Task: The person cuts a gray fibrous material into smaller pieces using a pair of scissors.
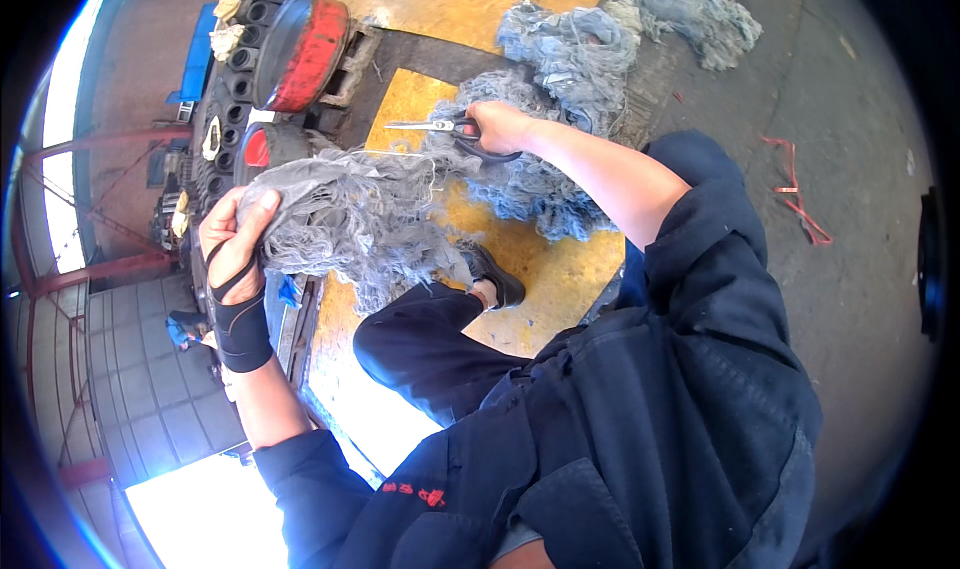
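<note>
We hold a ragged grey fibre bundle (345,224) in the left hand (235,247) and scissors (440,125) in the right hand (497,126).
Left to right around the bundle: at its left end, our left thumb and fingers pinch its edge, a black wrist wrap (243,331) below them; above it stands a red drum (318,54); just beyond its upper right edge, the scissor blades point left, our right fingers closed around the dark handles; farther to its upper right lie blue-grey tangles (585,54); well to its right, a red strap (794,174).
</note>
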A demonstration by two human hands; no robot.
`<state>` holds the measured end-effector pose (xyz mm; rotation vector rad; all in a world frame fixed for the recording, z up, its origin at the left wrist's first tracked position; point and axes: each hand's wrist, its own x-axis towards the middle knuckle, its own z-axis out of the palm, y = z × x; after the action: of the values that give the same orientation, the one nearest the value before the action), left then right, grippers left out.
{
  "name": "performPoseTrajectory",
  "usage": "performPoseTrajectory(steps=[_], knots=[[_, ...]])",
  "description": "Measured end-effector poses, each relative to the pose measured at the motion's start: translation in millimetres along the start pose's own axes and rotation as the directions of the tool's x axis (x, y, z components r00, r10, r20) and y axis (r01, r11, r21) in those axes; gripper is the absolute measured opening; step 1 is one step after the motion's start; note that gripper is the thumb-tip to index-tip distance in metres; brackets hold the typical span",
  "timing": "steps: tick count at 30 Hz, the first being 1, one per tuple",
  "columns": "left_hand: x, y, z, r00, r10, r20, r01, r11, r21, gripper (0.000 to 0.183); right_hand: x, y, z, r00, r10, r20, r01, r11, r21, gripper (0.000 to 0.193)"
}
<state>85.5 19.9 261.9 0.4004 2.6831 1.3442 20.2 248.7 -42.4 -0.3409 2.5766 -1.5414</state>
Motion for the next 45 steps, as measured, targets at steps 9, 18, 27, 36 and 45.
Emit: performPoseTrajectory(steps=[9, 18, 27, 36, 45], knots=[[13, -102, -81, 0.972, -0.083, -0.219, 0.11, 0.987, 0.113, 0.017, -4, -14, -78, 0.985, 0.156, -0.076, -0.116, 0.918, 0.378, 0.017], [2, -190, -174, 0.926, -0.093, -0.367, 0.195, 0.947, 0.254, 0.025, -16, 68, -148, 0.683, 0.532, -0.501, -0.03, 0.705, 0.708, 0.024], [16, -165, -192, 0.912, -0.08, -0.401, 0.223, 0.92, 0.323, 0.036, -14, 139, -164, 0.403, 0.66, -0.634, -0.283, 0.748, 0.6, 0.028], [42, -123, -113, 0.94, 0.006, -0.342, 0.071, 0.975, 0.212, 0.033, -28, 62, -131, 0.642, 0.531, -0.553, -0.59, 0.803, 0.086, 0.025], [53, -58, -17, 0.99, -0.135, -0.046, 0.123, 0.97, -0.208, 0.023, -27, 22, -74, 0.894, 0.373, -0.248, -0.371, 0.927, 0.059, 0.044]])
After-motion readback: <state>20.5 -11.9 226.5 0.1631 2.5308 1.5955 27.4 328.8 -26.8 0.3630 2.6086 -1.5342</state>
